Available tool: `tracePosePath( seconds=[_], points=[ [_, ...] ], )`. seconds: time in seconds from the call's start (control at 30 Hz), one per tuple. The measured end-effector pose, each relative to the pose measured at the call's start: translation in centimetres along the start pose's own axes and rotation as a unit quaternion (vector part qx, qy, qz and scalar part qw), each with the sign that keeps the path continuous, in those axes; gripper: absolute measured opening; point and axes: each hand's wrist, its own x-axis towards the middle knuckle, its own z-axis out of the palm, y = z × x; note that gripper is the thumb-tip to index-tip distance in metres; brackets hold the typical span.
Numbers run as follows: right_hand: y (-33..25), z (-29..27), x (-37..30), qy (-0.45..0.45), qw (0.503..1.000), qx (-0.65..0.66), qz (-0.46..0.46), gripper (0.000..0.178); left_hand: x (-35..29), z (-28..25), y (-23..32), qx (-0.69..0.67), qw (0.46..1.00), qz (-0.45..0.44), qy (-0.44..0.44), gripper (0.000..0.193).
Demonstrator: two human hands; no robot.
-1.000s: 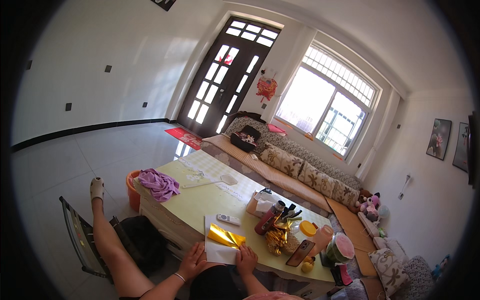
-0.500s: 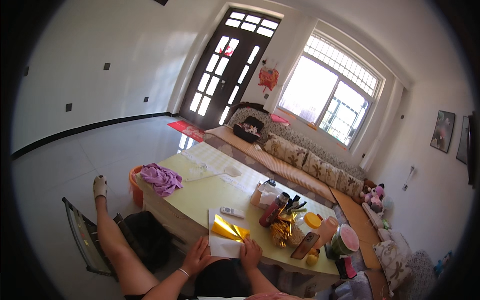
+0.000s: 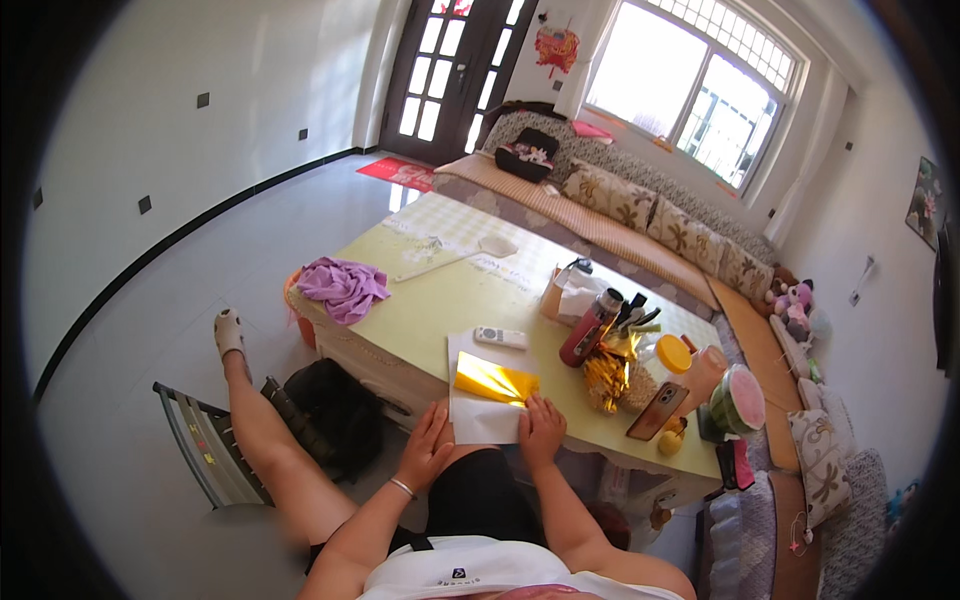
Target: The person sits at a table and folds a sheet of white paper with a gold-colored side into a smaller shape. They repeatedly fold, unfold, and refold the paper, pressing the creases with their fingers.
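A shiny gold foil sheet (image 3: 492,378) lies over white paper (image 3: 484,426) at the near edge of the table, in front of me. My right hand (image 3: 542,430) has its fingers closed at the foil's lower right corner, beside the white paper. By the paper's left edge rests my left hand (image 3: 426,450), fingers stretched out and nothing visible in them. A white remote control (image 3: 500,338) lies just beyond the foil.
A red flask (image 3: 590,332), a bundle of gold strips (image 3: 607,375), a yellow-lidded jar (image 3: 668,362), a phone (image 3: 658,411) and a cut watermelon (image 3: 737,398) crowd the table's right side. Purple cloth (image 3: 343,290) and a white fly swatter (image 3: 460,256) lie to the left.
The view has tilted down, showing more of my arms and lap. The foil looks flatter, with a bright glare across it. Both hands stay by the paper's edges.
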Motion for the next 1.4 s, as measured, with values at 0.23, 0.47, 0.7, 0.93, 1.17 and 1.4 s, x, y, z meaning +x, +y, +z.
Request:
tracePosePath(
  seconds=[0.23,0.47,0.7,0.93,1.17,1.4],
  points=[
    [0.0,-0.1,0.2,0.000,1.000,0.000,0.004,0.037,0.1,0.2,0.0,0.014,1.000,0.003,0.007,0.069],
    [1.1,0.9,0.0,-0.006,1.000,-0.017,0.000,0.039,0.4,0.7,-0.5,0.022,0.999,0.019,0.018,0.068],
    [1.3,0.6,-0.3,-0.008,1.000,-0.006,0.004,0.037,0.3,0.7,-0.6,0.009,1.000,0.018,0.000,0.069],
    [0.9,0.7,-0.3,-0.008,1.000,0.004,0.011,0.038,0.2,0.6,-0.5,0.015,1.000,0.019,0.005,0.069],
    [0.6,0.5,-0.1,0.007,1.000,-0.001,0.004,0.037,0.1,0.9,-0.9,0.020,0.999,0.034,0.009,0.068],
    [0.2,-0.3,0.1,0.000,1.000,0.019,0.008,0.038,0.2,0.8,-0.5,-0.006,1.000,0.020,0.007,0.069]
  ],
)
